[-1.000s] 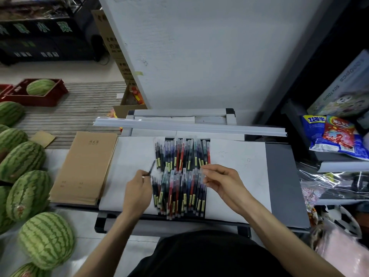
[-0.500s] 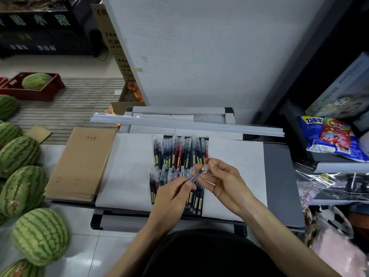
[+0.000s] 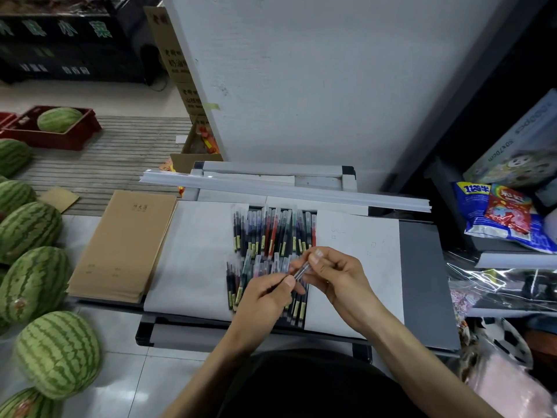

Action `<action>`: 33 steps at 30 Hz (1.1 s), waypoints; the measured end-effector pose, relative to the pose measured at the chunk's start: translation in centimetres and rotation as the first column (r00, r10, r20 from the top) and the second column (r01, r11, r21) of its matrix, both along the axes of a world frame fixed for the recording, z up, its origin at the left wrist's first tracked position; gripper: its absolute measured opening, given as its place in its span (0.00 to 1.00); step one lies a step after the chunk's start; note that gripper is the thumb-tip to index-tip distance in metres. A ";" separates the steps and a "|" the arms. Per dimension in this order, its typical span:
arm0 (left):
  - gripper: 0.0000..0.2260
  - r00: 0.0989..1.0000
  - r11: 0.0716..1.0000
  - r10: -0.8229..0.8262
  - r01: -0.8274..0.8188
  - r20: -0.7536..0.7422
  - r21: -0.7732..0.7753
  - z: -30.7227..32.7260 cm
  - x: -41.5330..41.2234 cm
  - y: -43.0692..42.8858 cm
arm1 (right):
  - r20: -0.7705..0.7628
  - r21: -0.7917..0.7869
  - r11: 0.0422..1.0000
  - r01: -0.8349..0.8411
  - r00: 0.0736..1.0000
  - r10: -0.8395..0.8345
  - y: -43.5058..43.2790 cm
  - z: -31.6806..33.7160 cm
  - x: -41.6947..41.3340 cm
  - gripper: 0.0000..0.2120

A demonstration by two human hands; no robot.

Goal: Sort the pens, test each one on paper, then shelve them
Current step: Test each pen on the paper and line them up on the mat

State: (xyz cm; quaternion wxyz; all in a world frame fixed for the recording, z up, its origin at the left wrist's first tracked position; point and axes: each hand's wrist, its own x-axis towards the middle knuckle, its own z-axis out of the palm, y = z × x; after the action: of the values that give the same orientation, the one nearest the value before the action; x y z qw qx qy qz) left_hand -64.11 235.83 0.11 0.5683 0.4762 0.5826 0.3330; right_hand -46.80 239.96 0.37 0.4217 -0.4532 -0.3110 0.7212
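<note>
**One pen pinched between both hands over the pile**

I see my left hand (image 3: 265, 297) curled, its thumb and forefinger pinching the lower end of a slim pen (image 3: 302, 269). My right hand (image 3: 337, 276) pinches the same pen higher up, near its clear plastic cap. The pen lies on a slant above the rest of the pens (image 3: 272, 233). Those are thin, straight barrels in dark, red and bluish tones, each with a small yellow label, packed side by side in two rows. The rows lie between two smooth white sheets of paper (image 3: 361, 245) on the matte grey table (image 3: 422, 282). To the left lies a flat stack of brown kraft notebooks (image 3: 126, 242), and beyond it round, striped watermelons (image 3: 57, 354).
</note>
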 end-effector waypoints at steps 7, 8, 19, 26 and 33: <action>0.15 0.946 0.962 0.041 0.051 0.323 -0.269 0.7 0.5 1.1 | 0.005 0.038 0.998 -0.040 0.999 0.040 0.7 -0.2 0.8 0.09; 0.15 0.939 0.957 0.043 0.058 0.340 -0.283 0.7 0.6 1.2 | 0.004 0.036 0.998 -0.042 0.999 0.042 0.7 -0.2 1.0 0.09; 0.19 0.957 0.984 -0.172 0.157 -0.235 -0.082 -1.9 2.4 1.8 | 0.120 -0.111 0.993 -0.034 0.992 0.047 0.1 -3.1 1.9 0.11; 0.17 0.827 0.955 -0.295 0.265 -0.479 -0.131 -4.7 2.3 2.1 | 0.517 -0.139 0.988 0.065 0.856 0.017 1.7 -5.9 2.3 0.15; 0.14 0.792 0.979 -0.202 0.163 -0.577 -0.118 -6.1 -1.0 2.3 | 0.834 -0.093 0.991 -0.095 0.536 0.129 3.2 -7.8 1.4 0.19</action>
State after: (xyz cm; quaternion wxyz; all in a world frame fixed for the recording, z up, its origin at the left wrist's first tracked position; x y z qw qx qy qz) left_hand -65.15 238.14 -5.98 0.4050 0.5916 0.6906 0.0954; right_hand -45.36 243.19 -7.46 0.1668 -0.7291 -0.4896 0.4482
